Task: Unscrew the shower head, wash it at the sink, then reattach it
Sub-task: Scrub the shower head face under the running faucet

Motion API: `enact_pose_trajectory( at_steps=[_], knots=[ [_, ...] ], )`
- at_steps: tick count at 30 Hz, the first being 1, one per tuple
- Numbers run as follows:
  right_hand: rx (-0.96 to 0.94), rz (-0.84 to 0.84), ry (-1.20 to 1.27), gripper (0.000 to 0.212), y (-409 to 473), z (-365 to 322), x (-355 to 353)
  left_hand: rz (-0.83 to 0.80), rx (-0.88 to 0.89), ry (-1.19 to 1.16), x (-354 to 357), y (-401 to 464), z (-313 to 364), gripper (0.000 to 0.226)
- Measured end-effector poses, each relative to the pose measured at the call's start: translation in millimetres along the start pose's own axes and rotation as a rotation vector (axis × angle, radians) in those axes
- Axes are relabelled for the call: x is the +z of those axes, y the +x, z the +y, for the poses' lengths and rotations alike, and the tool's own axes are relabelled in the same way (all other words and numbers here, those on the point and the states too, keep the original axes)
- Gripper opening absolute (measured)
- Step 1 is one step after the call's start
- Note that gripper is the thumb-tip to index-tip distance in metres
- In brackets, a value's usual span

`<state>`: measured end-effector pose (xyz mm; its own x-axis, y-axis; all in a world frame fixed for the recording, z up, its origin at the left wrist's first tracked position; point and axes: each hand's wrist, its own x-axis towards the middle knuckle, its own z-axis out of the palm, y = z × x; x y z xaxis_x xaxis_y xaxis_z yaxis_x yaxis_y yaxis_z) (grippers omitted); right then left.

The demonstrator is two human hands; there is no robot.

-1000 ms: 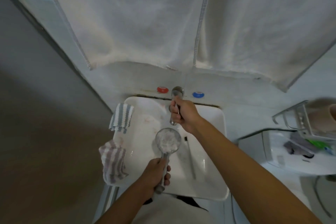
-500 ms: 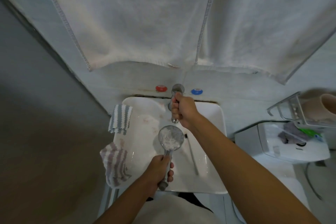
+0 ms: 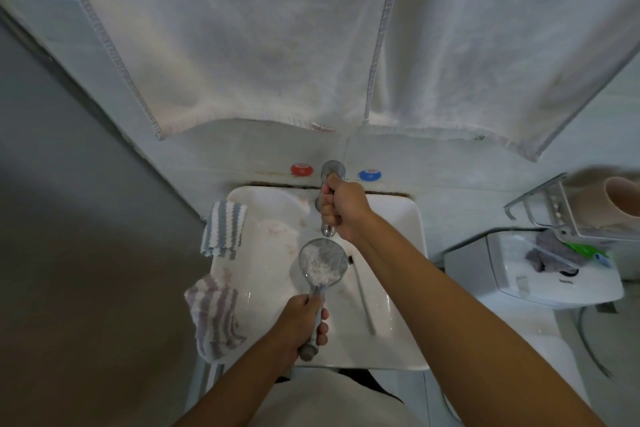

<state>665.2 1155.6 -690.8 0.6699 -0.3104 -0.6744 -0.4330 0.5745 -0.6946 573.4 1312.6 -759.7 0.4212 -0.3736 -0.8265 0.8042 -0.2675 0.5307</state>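
Observation:
My left hand (image 3: 304,321) grips the chrome handle of the shower head (image 3: 322,262), holding its round face up over the white sink (image 3: 405,333). The face is covered with white foam or splashing water; I cannot tell which. It sits just below the spout of the chrome tap (image 3: 332,170). My right hand (image 3: 343,211) is curled round the tap's lever or body, hiding most of it.
Two striped cloths (image 3: 224,230) (image 3: 216,317) hang over the sink's left rim. A toothbrush (image 3: 362,295) lies in the basin. Red (image 3: 301,169) and blue (image 3: 369,175) valve caps sit on the wall. White towels (image 3: 311,35) hang overhead. A toilet tank (image 3: 540,274) and wire rack (image 3: 568,215) stand at the right.
The camera view shifted slightly. The shower head stays under the spout, and both hands keep their grips in nearly the same places.

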Motion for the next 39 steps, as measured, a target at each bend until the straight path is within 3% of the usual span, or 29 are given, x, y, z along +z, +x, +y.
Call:
enact_pose_trajectory(
  at_steps=[12,15,17,20,22,25,30,35,39],
  knots=[
    [-0.005,-0.045,-0.046,0.037,-4.0,-3.7,-4.1,0.011,-0.009,0.014,2.4,1.0,1.4,0.025],
    [-0.034,-0.045,-0.097,0.054,-8.4,-1.4,-23.6,0.009,-0.002,0.009,-0.3,1.6,0.5,0.022],
    [-0.084,0.138,-0.203,0.061,-5.3,20.8,-49.4,0.013,-0.002,0.003,-1.2,2.9,1.3,0.020],
    [-0.008,0.408,-0.445,0.039,7.1,88.8,-103.3,0.019,-0.010,0.005,-2.6,4.5,4.3,0.022],
    [0.152,0.382,-0.758,0.020,17.2,134.2,-138.7,0.016,-0.028,0.017,-4.7,6.1,4.3,0.024],
    [0.233,0.315,-1.161,0.026,23.3,174.9,-165.4,0.027,-0.042,-0.011,-6.1,9.3,4.4,0.021],
    [0.208,0.254,-1.403,0.030,35.5,201.0,-163.2,0.050,-0.025,-0.036,2.2,9.0,8.1,0.015],
    [0.164,0.282,-1.465,0.028,47.1,207.2,-161.5,0.057,-0.027,-0.054,11.5,7.8,8.7,0.013],
    [0.125,0.370,-1.267,0.034,44.3,206.4,-156.9,0.043,-0.030,-0.012,11.6,10.9,10.4,0.015]
  ],
)
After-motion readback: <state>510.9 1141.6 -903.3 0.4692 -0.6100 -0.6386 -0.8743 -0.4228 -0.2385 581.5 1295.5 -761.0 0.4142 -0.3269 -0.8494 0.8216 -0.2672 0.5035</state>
